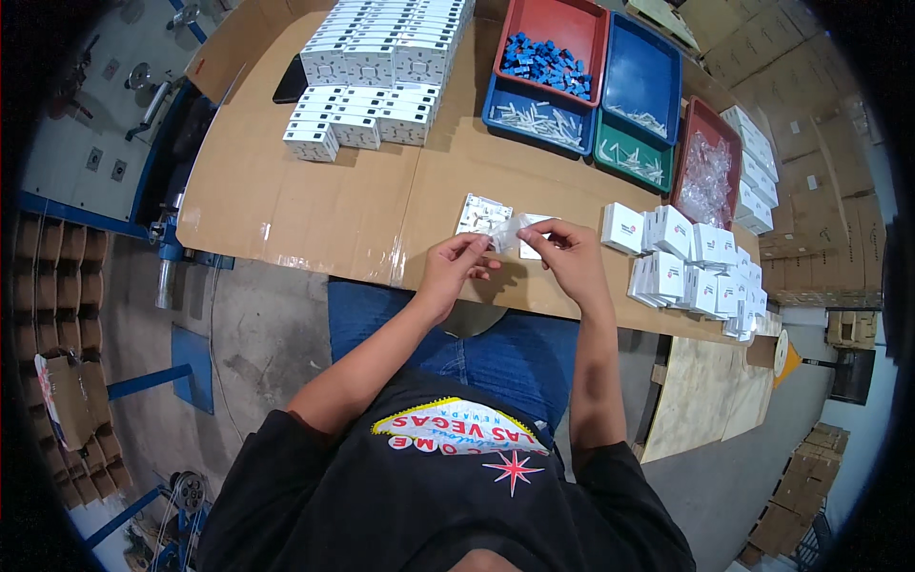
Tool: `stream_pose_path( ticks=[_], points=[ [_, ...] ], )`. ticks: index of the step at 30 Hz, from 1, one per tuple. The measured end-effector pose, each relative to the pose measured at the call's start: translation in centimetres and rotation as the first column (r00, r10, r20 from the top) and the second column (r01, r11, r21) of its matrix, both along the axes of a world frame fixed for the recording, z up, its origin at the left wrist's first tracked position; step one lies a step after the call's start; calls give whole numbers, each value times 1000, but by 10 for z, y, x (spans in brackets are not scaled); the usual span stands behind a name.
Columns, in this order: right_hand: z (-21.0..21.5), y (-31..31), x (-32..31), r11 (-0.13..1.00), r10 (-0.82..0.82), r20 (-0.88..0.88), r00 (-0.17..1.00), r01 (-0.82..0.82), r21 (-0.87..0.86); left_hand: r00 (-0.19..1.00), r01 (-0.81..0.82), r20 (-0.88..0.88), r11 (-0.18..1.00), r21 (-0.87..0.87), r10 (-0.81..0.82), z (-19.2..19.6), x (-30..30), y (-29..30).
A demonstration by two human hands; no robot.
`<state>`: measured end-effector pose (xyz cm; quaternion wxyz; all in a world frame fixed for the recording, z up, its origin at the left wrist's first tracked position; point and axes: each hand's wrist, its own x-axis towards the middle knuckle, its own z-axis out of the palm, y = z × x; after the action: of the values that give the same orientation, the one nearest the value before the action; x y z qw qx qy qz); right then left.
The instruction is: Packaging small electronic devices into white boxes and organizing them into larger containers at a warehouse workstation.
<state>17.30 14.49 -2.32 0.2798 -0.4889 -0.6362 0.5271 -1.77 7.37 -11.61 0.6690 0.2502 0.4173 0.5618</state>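
Stacked white boxes (376,71) far left on the bench (286,205). Left hand (456,267) pinched shut on one end of a small clear bag (508,232), right hand (572,255) pinching the other; bag stretched left-right above a white plate (483,214), contents unclear. Coloured trays (596,81) behind, small white boxes (691,262) right.

White cartons across the cardboard-covered bench
Stacked white boxes (376,71) fill the far left; small white boxes (696,267) with red-blue marks cluster at the right
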Motion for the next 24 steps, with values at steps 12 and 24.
stream_pose_path(
  ticks=[12,24],
  points=[
    [2,-9,-1,995,-81,31,996,79,63,960,94,-262,996,-11,-93,10,-6,-3],
    [-12,-29,-13,996,37,49,998,-41,82,437,209,-768,777,594,469,28,-4,-1]
  ],
)
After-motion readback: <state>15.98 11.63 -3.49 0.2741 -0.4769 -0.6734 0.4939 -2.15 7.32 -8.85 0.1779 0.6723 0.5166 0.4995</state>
